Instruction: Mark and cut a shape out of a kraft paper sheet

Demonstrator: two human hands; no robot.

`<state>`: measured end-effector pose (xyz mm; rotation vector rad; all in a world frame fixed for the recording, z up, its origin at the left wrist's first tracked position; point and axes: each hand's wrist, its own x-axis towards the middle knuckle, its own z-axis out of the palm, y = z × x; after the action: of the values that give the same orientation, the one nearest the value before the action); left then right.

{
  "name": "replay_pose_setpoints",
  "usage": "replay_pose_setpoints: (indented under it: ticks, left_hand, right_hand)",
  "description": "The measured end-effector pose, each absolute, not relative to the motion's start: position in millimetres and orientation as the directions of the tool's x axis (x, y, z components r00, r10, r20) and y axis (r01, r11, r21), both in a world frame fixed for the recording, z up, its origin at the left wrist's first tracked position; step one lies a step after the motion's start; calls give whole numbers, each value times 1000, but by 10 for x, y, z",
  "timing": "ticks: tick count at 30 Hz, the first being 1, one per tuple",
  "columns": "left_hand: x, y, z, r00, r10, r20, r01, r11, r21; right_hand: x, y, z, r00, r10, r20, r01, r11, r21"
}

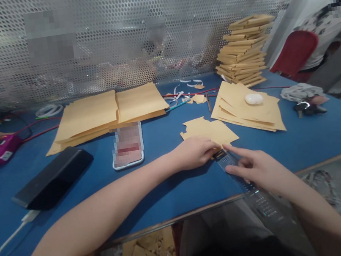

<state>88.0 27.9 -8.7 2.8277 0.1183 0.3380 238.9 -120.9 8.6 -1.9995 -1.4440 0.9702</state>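
Note:
My right hand [262, 170] grips a clear plastic ruler [267, 206], its index finger stretched toward the ruler's far end. The ruler slants from the brown paper out over the table's front edge. Just to the left, my left hand [195, 152] is closed, its fingertips at the near edge of a torn-edged piece of brown kraft paper [211, 129], beside the ruler's tip. The exact grip of those fingers is partly hidden. A few brown sheets or envelopes [241, 111] lie beyond to the right, with a white earbud case [253, 99] on top.
Kraft sheets [92, 116] lie at the back left; a tall stack of brown envelopes [242, 51] stands at the back right. A phone [127, 147], a black power bank [54, 177] with a cable, paper scraps [198, 98] and keys [310, 108] are on the blue table [171, 196].

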Motion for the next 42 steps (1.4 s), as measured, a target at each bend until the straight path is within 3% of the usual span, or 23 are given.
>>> replay_pose_setpoints:
  ticks: [12, 42]
  left_hand:
    - [859, 283, -89, 967, 131, 220, 61, -952, 301]
    - [856, 280, -64, 969, 120, 217, 60, -963, 264]
  right_hand:
    - [2316, -1205, 121, 168, 955, -244, 631, -294, -717]
    - [2769, -1225, 108, 386, 919, -82, 757, -366, -541]
